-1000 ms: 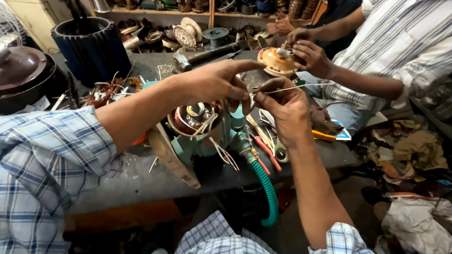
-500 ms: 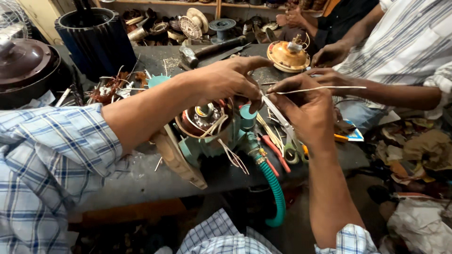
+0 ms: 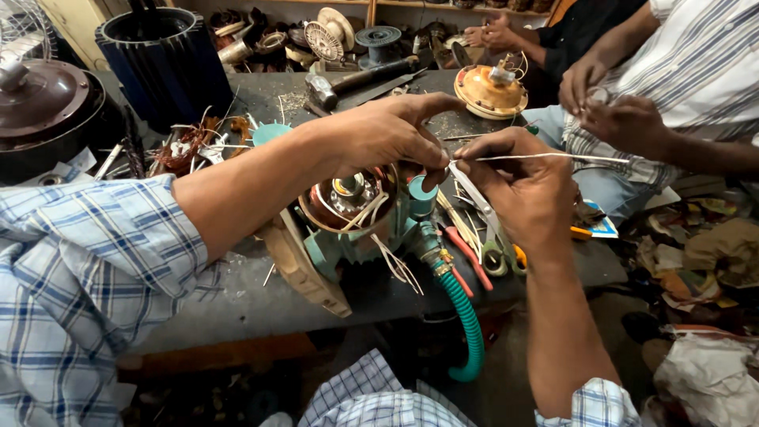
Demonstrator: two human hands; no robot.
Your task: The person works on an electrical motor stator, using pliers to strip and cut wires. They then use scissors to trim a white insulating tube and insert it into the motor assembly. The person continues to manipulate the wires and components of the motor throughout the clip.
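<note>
head view: the teal motor housing (image 3: 348, 237) sits on the dark counter (image 3: 261, 300), its open round mouth showing copper windings (image 3: 348, 198) with pale stiff leads sticking out. the left hand (image 3: 387, 134) reaches over it, fingers pinched on the end of a thin white wire (image 3: 545, 158); the right hand (image 3: 526, 190) is closed around the same wire and a slim metal tool. a ribbed green hose (image 3: 466, 324) curves off the counter edge. a black finned cylinder (image 3: 162, 67) and an orange dome (image 3: 490, 91) stand behind; another person's hands (image 3: 609, 107) work alongside.

Even daylight, sharp centre, warped edges
</note>
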